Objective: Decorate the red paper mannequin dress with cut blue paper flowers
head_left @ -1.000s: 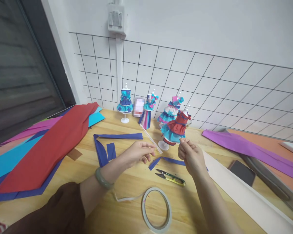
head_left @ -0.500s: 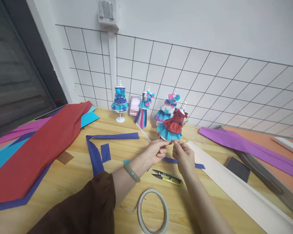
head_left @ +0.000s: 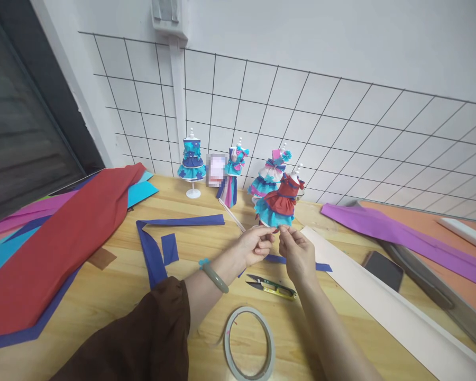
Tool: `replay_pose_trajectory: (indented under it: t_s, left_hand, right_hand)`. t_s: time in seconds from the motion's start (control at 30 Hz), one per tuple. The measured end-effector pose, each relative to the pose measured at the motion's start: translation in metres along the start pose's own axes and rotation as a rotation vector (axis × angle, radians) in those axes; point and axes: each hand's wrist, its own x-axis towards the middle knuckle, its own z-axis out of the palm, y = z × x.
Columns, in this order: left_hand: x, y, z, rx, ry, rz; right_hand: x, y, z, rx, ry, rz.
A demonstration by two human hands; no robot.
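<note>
Left hand [head_left: 257, 246] and right hand [head_left: 299, 251] pinched narrow at a ruffled hem

Both hands have their fingertips drawn close together at the lower edge of the small red-and-turquoise ruffled dress [head_left: 286, 194]; whether they grip its hem or some thin piece, I cannot tell. That dress stands upright on the pale wooden bench [head_left: 119, 296], its base hidden behind the fingers. A hard tug there could tip it or crease the frill, since its weight sits high. Just behind it is the pink, white and turquoise layered dress [head_left: 266, 184], so a backward push might knock that one too. Nearer the person than the red-and-turquoise dress lie the green-and-yellow metal snips [head_left: 275, 289], blades apart; a wrist dropping onto them could get nicked. The long navy fabric-like strip [head_left: 324, 267] runs below the right hand, where a sleeve or finger may drag it
</note>
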Motion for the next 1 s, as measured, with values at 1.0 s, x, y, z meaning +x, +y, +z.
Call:
replay_pose_trajectory:
  t_s: [1.0]
  left_hand:
    - [0.0022,-0.0030,-0.0033,-0.006,-0.011,0.021]
  right_hand:
    - [0.0047,0.0007,-0.0004,0.001,0.068,0.015]
